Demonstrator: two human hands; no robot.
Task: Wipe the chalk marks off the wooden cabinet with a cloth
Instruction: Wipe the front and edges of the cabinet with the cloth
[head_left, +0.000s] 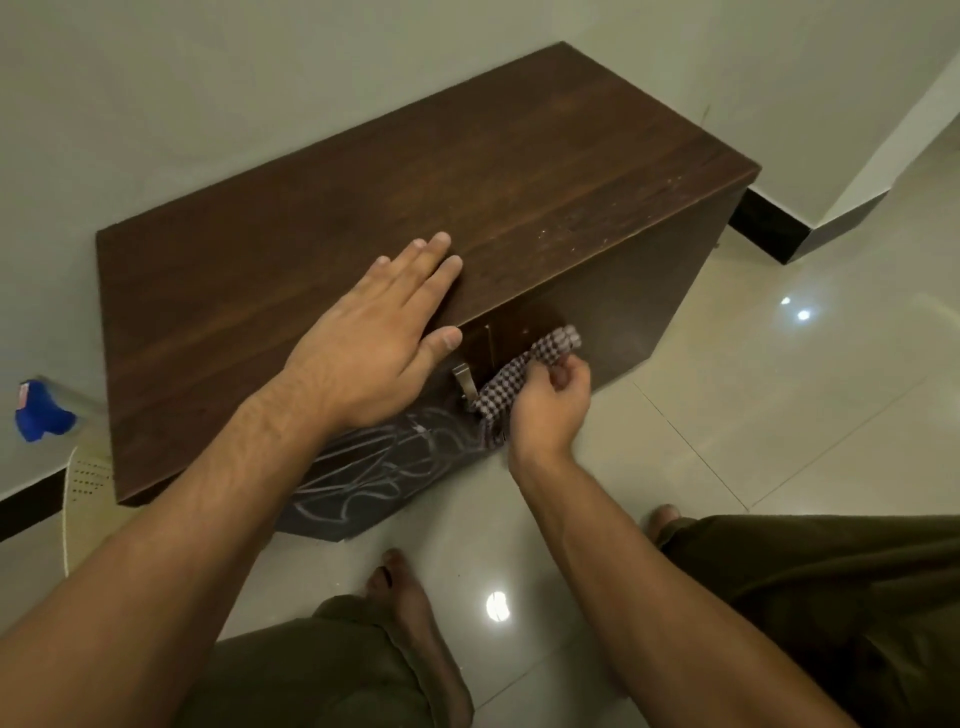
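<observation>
Chalk (384, 467) lies just left of and below your right hand (545, 410) clenching the cloth (524, 369); your left hand (374, 332) rests flat, released.

Dark brown wood-grain cabinet (415, 208), its front scribbled with white chalk marks (384, 467). The cloth (524, 374) is checked grey and white. Glossy cream floor (779, 415), black skirting (769, 228), a blue object (39, 413) at left, olive-green trousers (831, 597).

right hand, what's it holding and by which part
The right hand holds the checked cloth bunched at its middle, ends hanging free. The left hand holds nothing, flat on the cabinet.
</observation>
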